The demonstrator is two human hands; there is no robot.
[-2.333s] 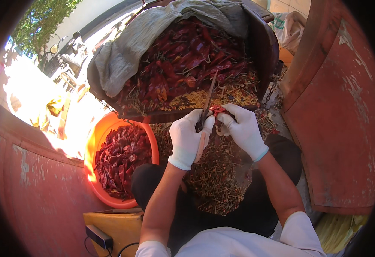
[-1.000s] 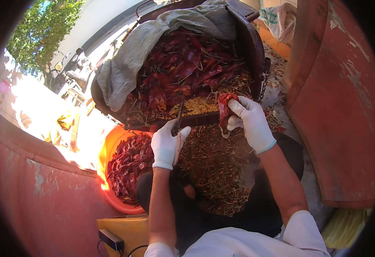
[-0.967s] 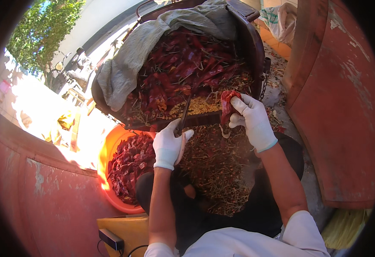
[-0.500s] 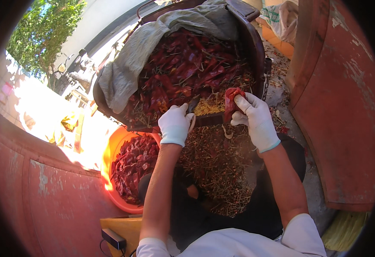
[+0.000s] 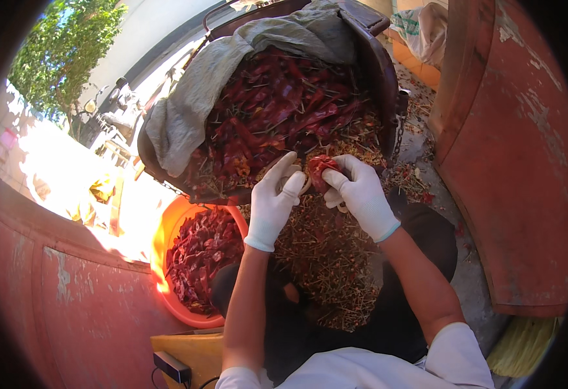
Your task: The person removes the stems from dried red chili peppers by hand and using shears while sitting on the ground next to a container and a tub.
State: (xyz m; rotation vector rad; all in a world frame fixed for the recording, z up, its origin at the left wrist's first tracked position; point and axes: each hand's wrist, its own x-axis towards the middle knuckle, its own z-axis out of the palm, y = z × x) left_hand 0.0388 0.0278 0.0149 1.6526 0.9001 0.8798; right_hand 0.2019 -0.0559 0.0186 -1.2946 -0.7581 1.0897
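My right hand (image 5: 360,194), in a white glove, pinches a dried red chili pepper (image 5: 321,170) between thumb and fingers. Close to its left side, my gloved left hand (image 5: 275,194) has its index finger and thumb raised and its other fingers curled. A narrow beige piece shows by those fingertips; what it is, I cannot make out. Both hands are over the near edge of a large dark container (image 5: 387,78) heaped with dried red chilies (image 5: 277,97). Below the hands lies a pile of stems and seeds (image 5: 326,259) between my legs.
An orange tub (image 5: 158,249) of red chili pieces stands at the left. Grey cloth (image 5: 196,97) drapes over the container's far and left rim. Red panels with peeling paint (image 5: 517,162) flank both sides. A pale sack (image 5: 423,32) sits at the back right, and a chain (image 5: 397,139) hangs beside the container.
My right hand has moved left with the chili, up to my left hand. My left hand has shifted slightly right and raised its fingers; the dark tip seen at them earlier no longer shows.
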